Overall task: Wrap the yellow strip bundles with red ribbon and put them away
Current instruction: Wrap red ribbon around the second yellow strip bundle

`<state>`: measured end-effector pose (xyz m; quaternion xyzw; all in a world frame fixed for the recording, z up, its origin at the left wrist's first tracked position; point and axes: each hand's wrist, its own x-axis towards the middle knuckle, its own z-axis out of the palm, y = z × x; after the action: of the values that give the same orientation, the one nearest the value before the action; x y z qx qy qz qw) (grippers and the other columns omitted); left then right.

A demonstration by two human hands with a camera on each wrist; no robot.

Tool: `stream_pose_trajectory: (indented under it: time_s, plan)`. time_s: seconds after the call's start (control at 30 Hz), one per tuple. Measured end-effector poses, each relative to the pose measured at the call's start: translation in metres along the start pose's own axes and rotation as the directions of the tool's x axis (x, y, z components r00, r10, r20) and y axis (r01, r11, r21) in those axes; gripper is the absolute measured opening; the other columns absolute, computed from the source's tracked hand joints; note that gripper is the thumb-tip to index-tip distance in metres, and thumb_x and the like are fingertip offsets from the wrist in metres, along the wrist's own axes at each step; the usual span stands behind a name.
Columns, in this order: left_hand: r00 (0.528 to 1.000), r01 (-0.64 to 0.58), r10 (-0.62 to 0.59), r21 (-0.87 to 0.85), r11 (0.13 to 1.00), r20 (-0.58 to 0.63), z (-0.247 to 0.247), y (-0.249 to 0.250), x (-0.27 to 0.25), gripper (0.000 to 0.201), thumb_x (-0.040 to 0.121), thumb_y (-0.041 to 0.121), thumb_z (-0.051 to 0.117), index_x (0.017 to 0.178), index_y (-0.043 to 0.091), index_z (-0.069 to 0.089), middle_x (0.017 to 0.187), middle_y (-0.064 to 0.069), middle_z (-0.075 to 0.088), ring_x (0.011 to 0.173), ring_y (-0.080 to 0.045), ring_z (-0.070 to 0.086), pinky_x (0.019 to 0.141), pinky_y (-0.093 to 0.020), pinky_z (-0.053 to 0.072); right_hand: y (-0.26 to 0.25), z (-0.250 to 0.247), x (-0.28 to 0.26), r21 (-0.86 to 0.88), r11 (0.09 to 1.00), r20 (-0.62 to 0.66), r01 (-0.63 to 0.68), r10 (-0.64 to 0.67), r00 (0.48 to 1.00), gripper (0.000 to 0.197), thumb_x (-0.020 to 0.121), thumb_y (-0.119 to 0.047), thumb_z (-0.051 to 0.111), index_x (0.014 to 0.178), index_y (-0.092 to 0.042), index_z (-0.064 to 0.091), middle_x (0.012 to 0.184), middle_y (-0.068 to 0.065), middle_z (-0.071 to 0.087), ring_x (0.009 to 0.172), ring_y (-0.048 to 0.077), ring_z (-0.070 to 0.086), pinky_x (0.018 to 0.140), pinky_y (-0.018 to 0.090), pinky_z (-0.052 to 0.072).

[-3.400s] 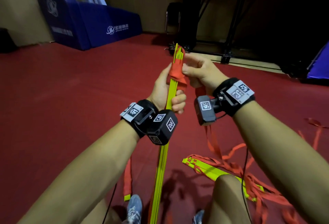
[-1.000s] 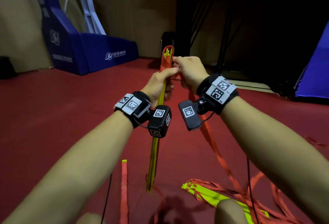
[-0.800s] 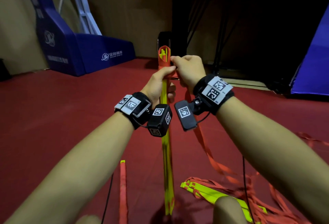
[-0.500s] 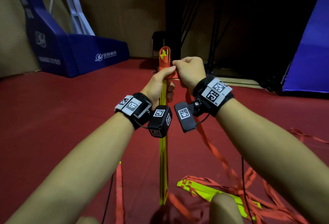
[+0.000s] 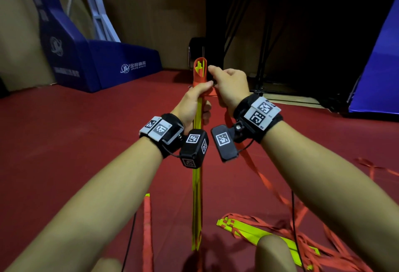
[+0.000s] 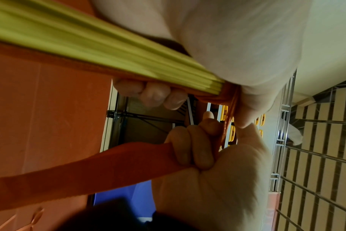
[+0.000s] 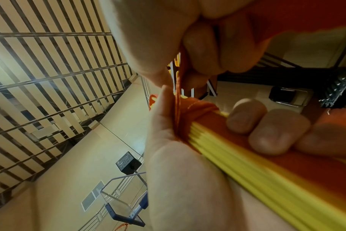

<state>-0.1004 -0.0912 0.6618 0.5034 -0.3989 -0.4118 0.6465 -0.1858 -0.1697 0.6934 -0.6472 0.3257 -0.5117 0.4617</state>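
Note:
My left hand (image 5: 199,99) holds a bundle of yellow strips (image 5: 197,196) upright, gripping it just below its top end. Red ribbon (image 5: 199,77) is wound around that top end, with yellow tips showing inside the loop. My right hand (image 5: 222,84) is closed on the ribbon right beside the wrap, and the ribbon's tail (image 5: 257,174) runs down to the floor. In the left wrist view the right hand (image 6: 203,159) clenches the flat ribbon (image 6: 79,168) next to the bundle (image 6: 89,51). The right wrist view shows the taut ribbon (image 7: 179,87) meeting the wrap under my left thumb.
A second yellow bundle (image 5: 254,231) lies on the red floor at the lower right, tangled in loose red ribbons (image 5: 323,250). One red strip (image 5: 148,228) lies at the lower left. Blue padded gym equipment (image 5: 103,66) stands far left, and dark stands far right.
Since 3.4 s ago both hands rose and the ribbon came to loop over the bundle's top. In the last second the bundle's hanging lower end swung sideways; both grips stayed.

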Motion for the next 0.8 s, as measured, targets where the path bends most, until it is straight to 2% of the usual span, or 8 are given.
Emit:
stream_pose_trajectory:
  time_s: [0.1,0.2,0.33,0.47,0.53,0.67,0.73,0.8]
  plan:
    - [0.999,-0.033,0.032,-0.031,0.999,-0.020,-0.004,-0.002,0.001,0.045,0.082,0.051,0.068,0.101,0.015,0.053,0.067,-0.001,0.051,0.050,-0.018,0.043,0.050,-0.029,0.033,-0.002,0.002,0.002,-0.051,0.997,-0.023,0.050,-0.051,0.998,0.031,0.091,-0.032,0.068,0.064,-0.018,0.059,0.053,-0.003,0.056,0.053,0.018,0.053,0.057,0.030,0.040]
    - [0.995,-0.085,0.080,-0.075,0.994,-0.066,-0.008,-0.002,-0.001,0.047,0.084,0.045,0.071,0.116,0.014,0.055,0.076,-0.002,0.059,0.055,-0.021,0.052,0.053,-0.030,0.038,-0.009,0.004,0.000,-0.011,1.000,0.001,0.017,-0.017,1.000,0.033,0.093,-0.041,0.064,0.074,-0.014,0.062,0.045,-0.006,0.056,0.047,0.016,0.053,0.054,0.027,0.039]
    - [0.988,-0.131,0.118,-0.127,0.983,-0.103,-0.013,-0.002,-0.005,0.046,0.083,0.041,0.072,0.117,0.013,0.058,0.078,-0.006,0.062,0.057,-0.021,0.055,0.055,-0.031,0.042,-0.020,0.005,-0.002,-0.012,0.999,0.049,-0.038,0.038,0.998,0.040,0.090,-0.053,0.063,0.075,-0.016,0.057,0.051,0.001,0.063,0.036,0.014,0.051,0.047,0.025,0.036]
    - [0.975,-0.171,0.152,-0.116,0.978,-0.161,-0.018,-0.003,-0.007,0.036,0.090,0.033,0.072,0.116,0.012,0.060,0.084,-0.008,0.065,0.060,-0.020,0.059,0.055,-0.030,0.046,-0.022,0.008,-0.003,-0.025,0.997,0.097,-0.073,0.076,0.992,0.047,0.085,-0.055,0.068,0.063,-0.014,0.060,0.056,0.007,0.065,0.036,0.016,0.051,0.044,0.025,0.035]
    - [0.970,-0.188,0.167,-0.110,0.976,-0.176,-0.023,-0.002,-0.008,0.037,0.086,0.033,0.075,0.111,0.012,0.059,0.080,-0.006,0.067,0.062,-0.021,0.061,0.057,-0.031,0.048,-0.023,0.012,-0.006,-0.036,0.995,0.105,-0.096,0.099,0.989,0.048,0.080,-0.057,0.072,0.060,-0.014,0.063,0.053,0.005,0.063,0.039,0.018,0.053,0.044,0.025,0.036]
    - [0.973,-0.175,0.157,-0.097,0.980,-0.167,-0.029,-0.001,-0.012,0.031,0.089,0.030,0.075,0.106,0.013,0.056,0.075,-0.004,0.066,0.060,-0.021,0.059,0.057,-0.032,0.048,-0.020,0.021,-0.010,-0.066,0.996,0.034,-0.054,0.056,0.998,0.047,0.067,-0.060,0.074,0.058,-0.016,0.061,0.063,0.014,0.070,0.054,0.031,0.063,0.053,0.038,0.049]
    - [0.974,-0.172,0.157,-0.085,0.981,-0.166,-0.030,-0.001,-0.014,0.030,0.091,0.029,0.073,0.109,0.013,0.056,0.076,-0.005,0.065,0.059,-0.021,0.058,0.055,-0.030,0.047,-0.017,0.023,-0.011,-0.097,0.995,-0.003,-0.019,0.019,1.000,0.036,0.073,-0.049,0.074,0.062,-0.017,0.062,0.063,0.008,0.072,0.063,0.028,0.068,0.068,0.043,0.059]
    - [0.974,-0.176,0.162,-0.076,0.981,-0.159,-0.030,0.000,-0.015,0.035,0.089,0.032,0.075,0.112,0.013,0.056,0.083,-0.009,0.064,0.059,-0.022,0.058,0.054,-0.029,0.046,-0.013,0.025,-0.009,-0.114,0.993,-0.023,-0.010,0.008,1.000,0.024,0.084,-0.035,0.070,0.069,-0.018,0.064,0.057,-0.001,0.070,0.068,0.020,0.068,0.078,0.043,0.061]
